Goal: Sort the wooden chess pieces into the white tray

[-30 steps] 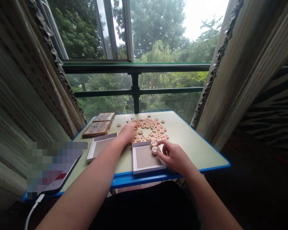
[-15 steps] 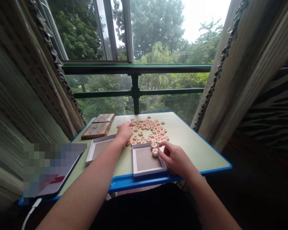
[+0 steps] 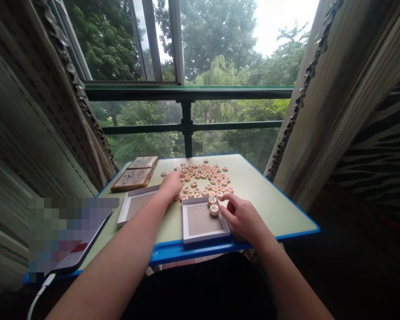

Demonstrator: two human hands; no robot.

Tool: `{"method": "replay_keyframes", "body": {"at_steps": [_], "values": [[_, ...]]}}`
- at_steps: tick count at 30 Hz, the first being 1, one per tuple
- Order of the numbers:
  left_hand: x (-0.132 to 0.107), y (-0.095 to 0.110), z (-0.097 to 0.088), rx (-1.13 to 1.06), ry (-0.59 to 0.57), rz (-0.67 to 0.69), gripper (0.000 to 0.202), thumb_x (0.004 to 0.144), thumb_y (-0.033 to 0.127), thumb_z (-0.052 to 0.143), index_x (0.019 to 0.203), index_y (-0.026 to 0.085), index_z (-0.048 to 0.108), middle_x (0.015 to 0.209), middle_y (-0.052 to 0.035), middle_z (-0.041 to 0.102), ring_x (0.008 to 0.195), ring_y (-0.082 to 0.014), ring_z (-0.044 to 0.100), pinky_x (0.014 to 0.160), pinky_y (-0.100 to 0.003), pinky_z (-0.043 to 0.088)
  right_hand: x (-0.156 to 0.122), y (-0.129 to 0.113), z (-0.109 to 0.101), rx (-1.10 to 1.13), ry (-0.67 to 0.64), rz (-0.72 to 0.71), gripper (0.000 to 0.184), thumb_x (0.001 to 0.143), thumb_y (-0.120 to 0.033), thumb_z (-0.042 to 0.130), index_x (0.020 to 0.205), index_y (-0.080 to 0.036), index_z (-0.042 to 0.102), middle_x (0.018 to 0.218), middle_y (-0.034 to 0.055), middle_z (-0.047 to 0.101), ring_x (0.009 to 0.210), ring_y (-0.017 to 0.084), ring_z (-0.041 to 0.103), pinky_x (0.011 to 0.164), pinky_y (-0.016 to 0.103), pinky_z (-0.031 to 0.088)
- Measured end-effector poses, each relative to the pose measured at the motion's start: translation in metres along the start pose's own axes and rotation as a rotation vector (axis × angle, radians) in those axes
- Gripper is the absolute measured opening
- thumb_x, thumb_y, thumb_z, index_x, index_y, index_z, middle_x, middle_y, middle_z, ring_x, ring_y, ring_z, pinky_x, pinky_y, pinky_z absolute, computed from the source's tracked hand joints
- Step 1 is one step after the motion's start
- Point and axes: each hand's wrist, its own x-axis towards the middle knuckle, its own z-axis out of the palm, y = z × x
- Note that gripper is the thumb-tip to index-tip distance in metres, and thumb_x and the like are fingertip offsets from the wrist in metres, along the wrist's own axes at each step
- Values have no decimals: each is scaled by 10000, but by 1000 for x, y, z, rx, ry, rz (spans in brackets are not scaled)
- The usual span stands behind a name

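My left hand [image 3: 171, 184] reaches over the near left side of a spread of round xiangqi pieces [image 3: 205, 175] marked in red and black. Its index finger stretches toward them; the other fingers are mostly hidden, and I see nothing held. At the right wall of a shallow white box [image 3: 186, 222] rests my right hand [image 3: 242, 215], with thumb and index finger apart. Close to those fingertips, two black-marked xiangqi pieces [image 3: 214, 210] sit at the box's upper right corner. A small gap shows between the thumb and the nearer piece.
Another shallow white box [image 3: 125, 211] lies partly behind my left forearm. Two printed box lids [image 3: 133, 178] are at the table's far left. A blurred-out device [image 3: 83, 235] with a white cable stands at the left edge. The table [image 3: 270, 209] has a blue rim, before a railed window.
My right thumb has drawn slightly away from the nearer piece in the box. My left hand stays over the spread pieces with little motion. The view has shifted slightly.
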Motion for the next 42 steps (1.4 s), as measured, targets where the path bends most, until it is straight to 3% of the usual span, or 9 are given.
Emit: {"method": "replay_keyframes", "body": {"at_steps": [22, 26, 29, 34, 38, 42], "values": [[9, -8, 5, 172, -2, 146, 342, 751, 138, 503, 1016, 232, 697, 1068, -88, 674, 1010, -253, 595, 867, -319, 447, 0, 1, 2, -12, 19, -2, 187, 811, -326, 502, 912, -205, 602, 607, -17, 583, 557, 138, 528, 551, 242, 353], [7, -7, 4, 210, 4, 193, 335, 775, 176, 472, 1012, 236, 702, 1104, -79, 661, 1062, -255, 566, 926, -338, 423, 30, 7, -2, 31, 33, 63, 208, 816, -320, 483, 870, -193, 639, 663, 6, 630, 603, 134, 558, 583, 234, 380], [6, -6, 3, 211, 7, 218, 357, 778, 167, 447, 1020, 234, 700, 1113, -73, 658, 1068, -245, 564, 950, -337, 412, 70, 13, -7, -85, -63, 131, 210, 772, -298, 528, 890, -195, 667, 774, 27, 669, 671, 147, 584, 595, 231, 389], [4, -3, 1, 202, 34, 253, 356, 777, 160, 439, 1011, 221, 701, 1110, -68, 659, 1073, -233, 559, 968, -328, 407, 123, 23, 5, -259, 25, 191, 284, 784, -363, 520, 957, -195, 669, 937, 67, 675, 821, 184, 598, 648, 251, 405], [0, 3, -2, 229, 59, 240, 343, 782, 162, 438, 982, 239, 706, 1097, -56, 662, 1051, -236, 567, 945, -347, 427, 131, 32, 27, -332, -9, 234, 294, 765, -422, 539, 923, -213, 671, 1007, 77, 647, 854, 199, 592, 632, 262, 407], [-4, 9, -4, 251, 57, 252, 337, 780, 160, 433, 967, 236, 703, 1077, -43, 672, 1032, -229, 579, 926, -335, 436, 128, 42, 31, -325, -4, 218, 227, 761, -376, 551, 872, -212, 663, 1001, 67, 637, 834, 181, 586, 625, 253, 410]]}}
